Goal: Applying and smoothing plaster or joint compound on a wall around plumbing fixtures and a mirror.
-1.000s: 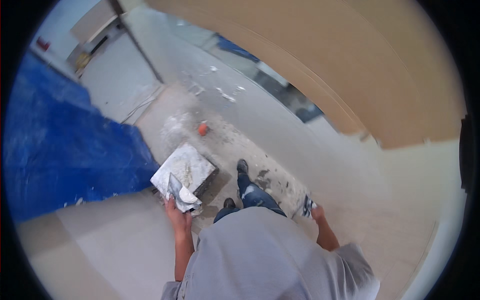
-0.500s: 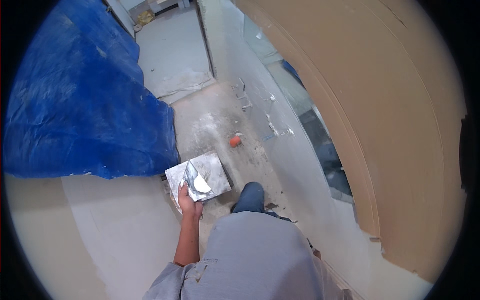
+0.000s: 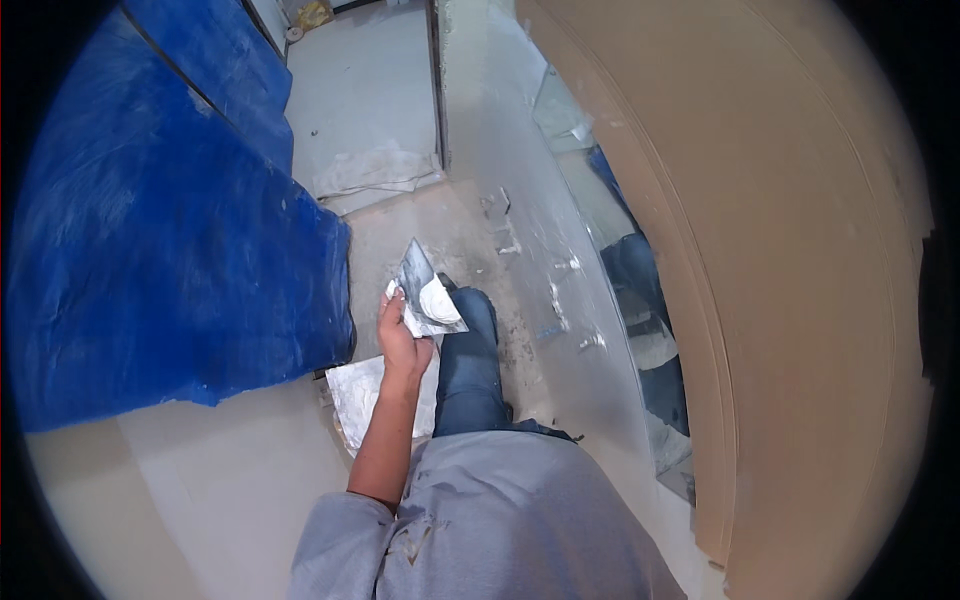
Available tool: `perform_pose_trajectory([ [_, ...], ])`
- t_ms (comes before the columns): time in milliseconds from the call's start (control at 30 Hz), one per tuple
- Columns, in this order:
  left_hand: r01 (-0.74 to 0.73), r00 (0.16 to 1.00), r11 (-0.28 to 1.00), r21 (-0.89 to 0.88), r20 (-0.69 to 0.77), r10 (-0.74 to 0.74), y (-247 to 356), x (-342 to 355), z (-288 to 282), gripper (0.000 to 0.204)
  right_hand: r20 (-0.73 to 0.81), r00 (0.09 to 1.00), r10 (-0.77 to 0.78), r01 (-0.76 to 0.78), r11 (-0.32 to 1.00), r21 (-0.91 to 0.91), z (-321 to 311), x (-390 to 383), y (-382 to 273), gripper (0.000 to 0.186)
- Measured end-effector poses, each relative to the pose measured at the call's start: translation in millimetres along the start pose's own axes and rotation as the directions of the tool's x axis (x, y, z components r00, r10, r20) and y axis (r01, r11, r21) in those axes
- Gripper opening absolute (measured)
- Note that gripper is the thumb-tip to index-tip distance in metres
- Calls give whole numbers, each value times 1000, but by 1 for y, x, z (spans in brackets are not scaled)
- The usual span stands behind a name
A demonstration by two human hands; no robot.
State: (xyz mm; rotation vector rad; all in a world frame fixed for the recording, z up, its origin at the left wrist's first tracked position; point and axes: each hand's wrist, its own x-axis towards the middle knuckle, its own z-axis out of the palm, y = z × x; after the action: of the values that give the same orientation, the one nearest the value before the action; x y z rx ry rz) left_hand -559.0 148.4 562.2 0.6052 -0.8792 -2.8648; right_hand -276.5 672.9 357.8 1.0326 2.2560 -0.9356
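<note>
My left hand (image 3: 402, 338) is closed on a flat, pointed metal plastering blade (image 3: 415, 267), held out in front of my body. A thick dab of white plaster (image 3: 437, 302) lies on the blade's face. White smears mark the fingertips. Below the forearm is a square, plaster-stained board or box top (image 3: 352, 398), partly covered by my arm and leg. My right hand is not in view.
Blue sheeting (image 3: 190, 230) hangs along the left. A pale wall (image 3: 520, 230) with fixtures runs on the right, beside a reflective strip (image 3: 640, 310) and a large tan panel (image 3: 800, 280). Ahead, a crumpled white cloth (image 3: 375, 170) lies at a doorway. My leg (image 3: 470, 370) stands forward.
My left hand has carried the blade forward and to the right, off from over the square board. My leg has stepped forward, and the orange object on the floor is no longer visible.
</note>
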Motion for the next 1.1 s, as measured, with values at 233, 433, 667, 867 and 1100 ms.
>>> perform_pose_trajectory([
  [233,15,986,998,63,-165,-4,59,161,-28,34,8,1000,-17,17,1000,-18,17,104,-179,38],
  [433,53,996,979,197,-79,-38,142,331,43,25,55,995,78,-77,997,-27,44,145,-306,39],
  [667,138,990,944,301,-7,-143,181,431,119,23,60,997,58,-57,998,-27,25,231,-443,40],
  [867,391,910,888,242,45,-413,174,488,173,21,71,997,-22,22,1000,-1,18,287,-529,41],
  [1100,768,495,530,359,192,-848,156,579,234,34,83,996,-14,8,997,72,30,315,-556,43],
])
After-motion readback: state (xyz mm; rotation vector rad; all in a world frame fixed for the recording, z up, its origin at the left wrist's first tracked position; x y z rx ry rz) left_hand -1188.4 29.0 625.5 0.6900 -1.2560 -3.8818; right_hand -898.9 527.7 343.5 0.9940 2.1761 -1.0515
